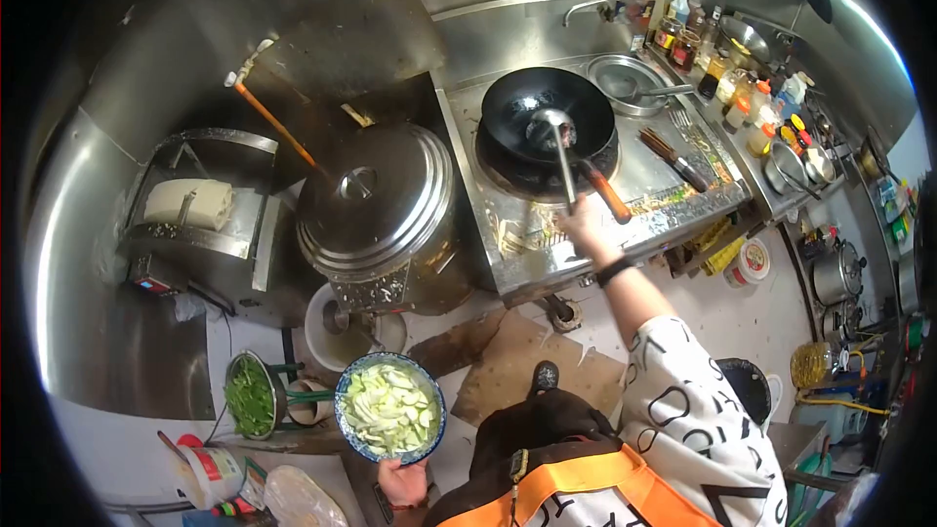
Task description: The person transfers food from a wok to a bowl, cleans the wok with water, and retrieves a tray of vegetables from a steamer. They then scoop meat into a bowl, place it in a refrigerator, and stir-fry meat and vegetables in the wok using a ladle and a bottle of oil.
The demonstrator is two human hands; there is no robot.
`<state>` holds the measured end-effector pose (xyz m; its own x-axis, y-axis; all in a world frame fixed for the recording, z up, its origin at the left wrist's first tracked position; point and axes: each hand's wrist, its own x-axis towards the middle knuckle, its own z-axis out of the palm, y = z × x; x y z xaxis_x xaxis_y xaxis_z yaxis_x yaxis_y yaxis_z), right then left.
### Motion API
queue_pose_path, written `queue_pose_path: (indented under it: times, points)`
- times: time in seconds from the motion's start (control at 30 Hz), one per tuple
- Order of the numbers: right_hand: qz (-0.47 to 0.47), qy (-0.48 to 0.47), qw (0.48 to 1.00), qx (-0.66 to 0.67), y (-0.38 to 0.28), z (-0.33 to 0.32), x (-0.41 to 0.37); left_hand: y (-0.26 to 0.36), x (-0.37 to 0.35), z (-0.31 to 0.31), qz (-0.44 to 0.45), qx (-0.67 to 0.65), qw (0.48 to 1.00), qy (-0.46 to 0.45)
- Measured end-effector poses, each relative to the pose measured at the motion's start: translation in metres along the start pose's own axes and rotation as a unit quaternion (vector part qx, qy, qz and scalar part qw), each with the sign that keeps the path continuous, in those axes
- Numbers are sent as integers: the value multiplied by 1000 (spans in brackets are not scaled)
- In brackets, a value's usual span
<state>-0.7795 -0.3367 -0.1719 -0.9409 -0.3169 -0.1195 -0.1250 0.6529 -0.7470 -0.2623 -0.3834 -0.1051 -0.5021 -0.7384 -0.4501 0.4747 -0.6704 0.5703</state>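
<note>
My left hand [402,481] grips the near rim of a blue-patterned bowl [442,410], low in front of me and left of my body. Sliced pale green vegetables [390,406] fill the bowl. With my right arm stretched forward, my right hand [586,222] is wrapped round the handle of a metal ladle [567,174]. The ladle's head rests inside a black wok [503,117] on the stove. Beside my right hand, the wok's wooden handle [609,197] points toward me.
A large lidded pot [400,195] stands left of the wok. A bamboo brush [673,158] and a round metal tray [600,68] lie to the right, before several sauce bottles [747,102]. A basin of leafy greens [251,398] sits at lower left.
</note>
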Motion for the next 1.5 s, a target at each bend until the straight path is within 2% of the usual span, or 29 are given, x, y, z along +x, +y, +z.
queue_pose_path:
  times: [0.03,0.1,0.13,0.17,0.23,0.3,0.37,0.43,0.5,0.57,0.67,0.7,0.73,0.77,0.8,0.9,0.93,1.0,1.03,1.13,1.17,1.2,1.23,1.3,1.33,1.37,1.4,1.43,1.5]
  points:
    - [-45,11,997,65,-17,-32,-9,3,7,3,-4,-1,1000,4]
    - [108,-70,952,279,-31,-54,-5,1,20,16,8,-41,999,-19]
    - [122,-85,942,300,-31,-58,-6,1,24,23,19,29,999,4]
    - [137,-100,931,324,-28,-64,-6,-1,35,19,15,27,1000,6]
    - [116,-99,957,249,-32,-88,-8,0,65,0,-33,-62,997,10]
    - [-32,-95,993,66,-19,-97,-15,6,93,7,-39,-38,998,10]
    - [-26,-111,992,50,-28,-102,-35,15,114,14,-65,-22,998,-9]
    - [33,-114,992,53,-37,-96,-27,27,139,14,-93,-24,995,-27]
    - [33,-83,996,22,-43,-85,-7,40,155,22,-116,-28,991,-52]
    - [5,-4,999,35,-14,-46,33,53,162,37,-80,25,994,-67]
    - [-172,13,970,-172,-7,-46,16,65,175,27,-83,34,993,-71]
    - [-28,-73,986,150,-15,-50,7,70,177,23,-76,33,995,-64]
    - [139,-56,878,454,-33,-56,-7,73,176,24,-77,33,995,-62]
    - [-47,-89,971,215,13,-56,11,77,179,20,-79,33,994,-62]
    - [-225,-27,974,-29,61,-55,29,77,180,15,-82,34,995,-54]
    - [-56,-6,997,-57,2,-53,19,78,188,11,-83,24,994,-70]
    - [-129,13,986,-110,14,-40,30,76,193,10,-100,9,992,-82]
    - [-319,82,920,-213,27,-28,34,76,197,19,-107,0,991,-82]
    - [-130,-23,975,-179,-4,-38,8,76,199,18,-105,1,991,-83]
    - [98,-68,988,101,-46,-84,-31,75,203,11,-96,14,992,-80]
    - [58,-99,993,-12,-53,-100,-32,74,206,8,-99,12,992,-79]
    - [42,-57,997,7,-38,-93,-19,73,210,3,-103,14,992,-65]
    - [133,-22,989,56,-71,-85,-26,73,213,0,-107,18,993,-50]
    - [104,13,994,36,-36,-42,-6,75,215,5,-113,26,991,-60]
    - [-12,13,996,-88,-16,-34,-1,73,219,10,-114,30,990,-73]
    - [73,-8,997,-16,-32,-34,-9,73,222,12,-104,28,992,-70]
    - [61,-57,996,-16,-65,-57,-33,71,221,11,-121,21,990,-76]
    - [169,-70,982,37,-106,-74,-59,71,218,10,-126,8,989,-75]
    - [64,-83,994,30,-59,-70,-64,69,213,23,-108,-46,990,-84]
